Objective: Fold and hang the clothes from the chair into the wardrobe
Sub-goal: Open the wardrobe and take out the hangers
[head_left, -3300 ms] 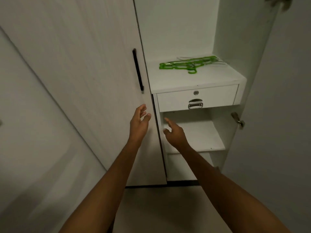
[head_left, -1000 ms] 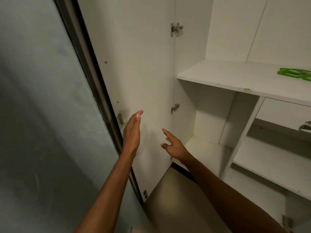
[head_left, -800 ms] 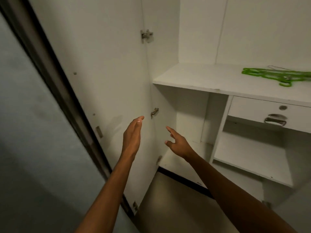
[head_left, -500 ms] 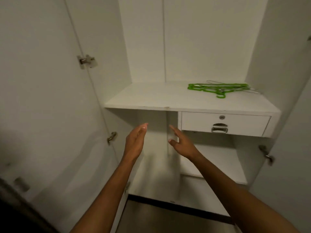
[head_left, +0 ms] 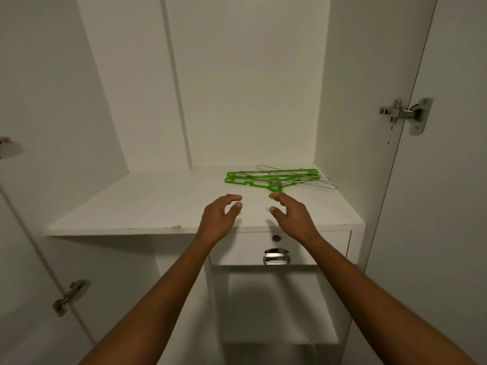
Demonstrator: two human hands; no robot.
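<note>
Both bare hands hovered over the front edge of the white wardrobe shelf (head_left: 137, 206), holding nothing. The left hand (head_left: 217, 219) and right hand (head_left: 293, 217) had loosely curled, parted fingers. Green plastic hangers (head_left: 266, 179) lay stacked near the shelf's back right corner, just beyond the right fingertips.

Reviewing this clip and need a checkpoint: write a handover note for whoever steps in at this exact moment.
Left hand: holds nothing, fingers loosely curled, over the shelf.
Right hand: holds nothing, fingertips just short of the green hangers; contact cannot be told.
Things: green hangers lie stacked with wire hangers on the shelf's right rear, above the shut drawer. Wardrobe doors stand open. Clothes and chair are out of view.
Done: wardrobe opened.
Left: pick up a hanger, fetch the clothes, fold, hang.
</note>
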